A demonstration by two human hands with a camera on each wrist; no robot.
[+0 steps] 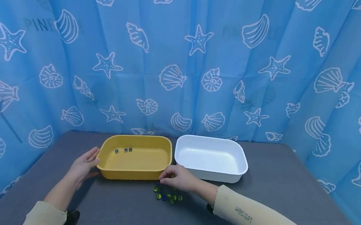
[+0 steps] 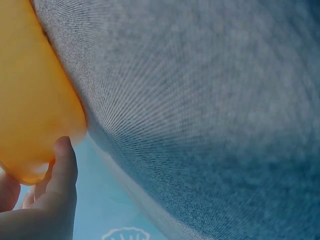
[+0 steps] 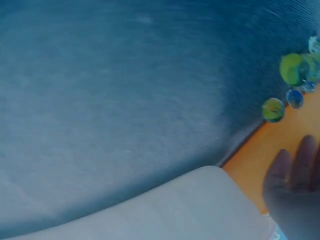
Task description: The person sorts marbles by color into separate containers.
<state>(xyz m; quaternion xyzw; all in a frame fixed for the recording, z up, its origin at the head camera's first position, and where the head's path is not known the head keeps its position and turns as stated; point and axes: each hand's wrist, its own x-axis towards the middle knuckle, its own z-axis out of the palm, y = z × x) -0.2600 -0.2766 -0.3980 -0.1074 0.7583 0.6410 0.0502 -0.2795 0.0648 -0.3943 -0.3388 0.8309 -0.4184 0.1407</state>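
Observation:
My left hand (image 1: 81,166) grips the left end of a yellow plastic tub (image 1: 132,175), and the left wrist view shows its fingers around the tub's corner. Three small dark marbles (image 1: 125,150) lie inside the tub toward its left. At the tub's front right corner, my right hand (image 1: 181,178) reaches down with thumb and fingers bent together. A loose group of glass marbles (image 1: 168,197), yellow-green and blue, lies on the table just below those fingertips. I cannot tell whether a marble is between them, since the right wrist view cuts the hand (image 3: 295,195) off.
A white plastic tub (image 1: 236,179) stands to the right of the yellow one, close beside it. Both are on a dark grey cloth-covered table (image 1: 126,212). Behind them and along both sides hangs a blue curtain (image 1: 183,90) with shell and starfish prints.

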